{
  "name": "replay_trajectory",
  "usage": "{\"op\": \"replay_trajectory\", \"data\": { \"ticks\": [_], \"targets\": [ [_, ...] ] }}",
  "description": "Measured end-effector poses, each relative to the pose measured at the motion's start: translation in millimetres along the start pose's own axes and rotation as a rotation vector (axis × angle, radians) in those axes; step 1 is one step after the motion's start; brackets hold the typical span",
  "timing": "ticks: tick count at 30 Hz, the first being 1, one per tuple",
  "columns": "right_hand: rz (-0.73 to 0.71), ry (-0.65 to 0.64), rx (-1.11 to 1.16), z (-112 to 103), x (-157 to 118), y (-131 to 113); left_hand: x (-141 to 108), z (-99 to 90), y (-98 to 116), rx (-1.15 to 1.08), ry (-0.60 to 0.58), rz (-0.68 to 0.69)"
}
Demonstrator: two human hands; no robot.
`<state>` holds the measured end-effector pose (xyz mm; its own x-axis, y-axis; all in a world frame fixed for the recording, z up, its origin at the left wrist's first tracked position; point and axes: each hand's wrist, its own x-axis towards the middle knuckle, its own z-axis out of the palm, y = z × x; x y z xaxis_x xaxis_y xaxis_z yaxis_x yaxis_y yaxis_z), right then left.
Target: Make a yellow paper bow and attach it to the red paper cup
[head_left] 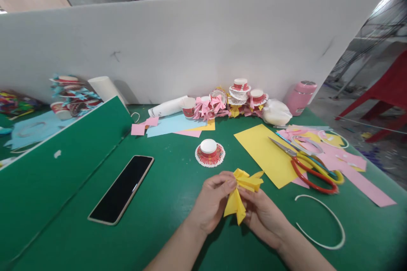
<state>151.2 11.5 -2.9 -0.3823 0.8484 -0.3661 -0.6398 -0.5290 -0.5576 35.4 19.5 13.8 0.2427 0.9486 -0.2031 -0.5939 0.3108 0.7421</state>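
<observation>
Above the green table, both hands hold a folded yellow paper bow [235, 204]. My left hand [211, 201] pinches it near its centre with thumb and fingers. On the other side, my right hand [261, 216] grips it from below, its fingertips partly hidden by the paper. Just beyond the hands sits a small hat shape made from a paper cup [210, 153], with a fringed red and white brim and a white top. To the right lies a yellow paper sheet [263, 152], partly under scissors with red handles [313, 182] and another pair with yellow handles [318, 167].
A phone [122, 190] lies at left beside a green divider [63, 173]. A white curved strip [341, 228] rests at front right. Pink paper scraps [362, 182] cover the right side. Along the white partition [190, 46] stand decorated cups [240, 89] and a pink bottle [301, 97].
</observation>
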Motion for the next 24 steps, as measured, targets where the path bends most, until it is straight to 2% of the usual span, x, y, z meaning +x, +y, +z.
{"op": "replay_trajectory", "data": {
  "ticks": [7, 16, 21, 24],
  "targets": [
    [0.040, 0.013, 0.060, 0.5, -2.2, 1.3, 0.9, 0.3, 0.5, 0.027, 0.039, 0.004],
    [0.090, 0.023, 0.123, 3.0, -1.6, 2.4, 1.6, -1.5, 0.0, 0.026, 0.034, 0.014],
    [0.159, 0.046, 0.144, 3.8, -3.2, 2.9, 2.0, -1.8, 1.3, 0.051, -0.008, 0.017],
    [0.218, 0.015, 0.158, 3.6, -4.3, 3.6, 0.8, -1.9, 1.1, 0.039, -0.022, -0.002]
  ]
}}
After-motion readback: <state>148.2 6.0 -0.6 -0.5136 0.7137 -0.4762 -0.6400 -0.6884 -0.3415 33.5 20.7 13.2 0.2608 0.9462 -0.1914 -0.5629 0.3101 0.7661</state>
